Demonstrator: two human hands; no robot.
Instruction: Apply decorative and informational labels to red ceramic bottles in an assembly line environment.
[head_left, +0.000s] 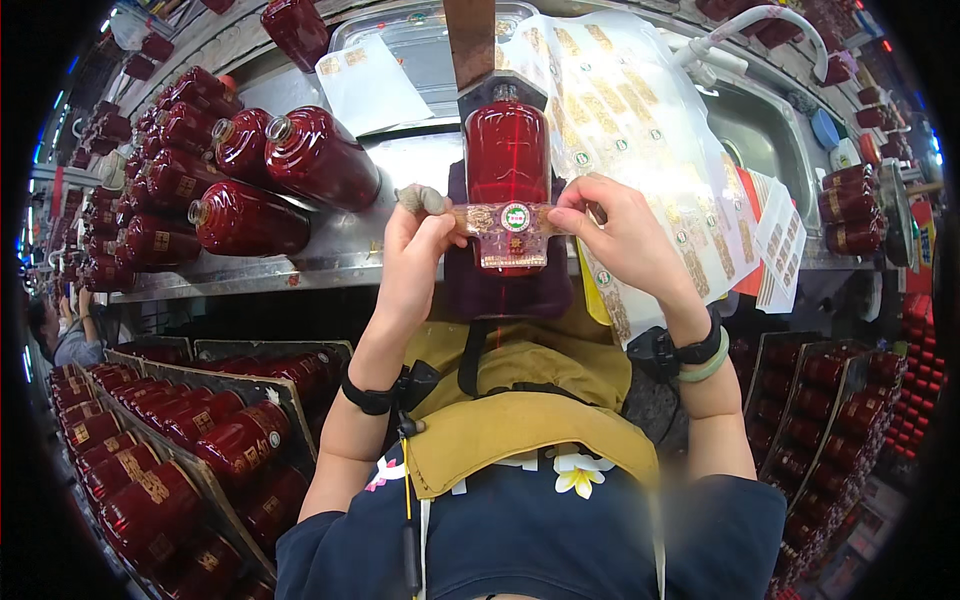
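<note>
A glossy dark red glass bottle (507, 155) lies in front of me, its neck pointing away, on a dark purple cloth (462, 285). A thin red light line runs along its length. Across its lower part stretches a clear decal (500, 247) with gold patterns and a round green-and-white emblem. My left hand (412, 245), with a grey cover on one finger, pinches the decal's left end. At the opposite end, the thumb and fingers of my right hand (622, 235) pinch it too. Whether the decal's middle touches the glass everywhere, I cannot tell.
Several red bottles (320, 160) crowd the metal counter at left. Sheets of gold decals (650, 130) cover the right side, beside a sink (765, 135) with a white faucet (765, 15). A brown upright bar (468, 45) stands beyond the bottle. Crates of bottles (235, 430) flank me below.
</note>
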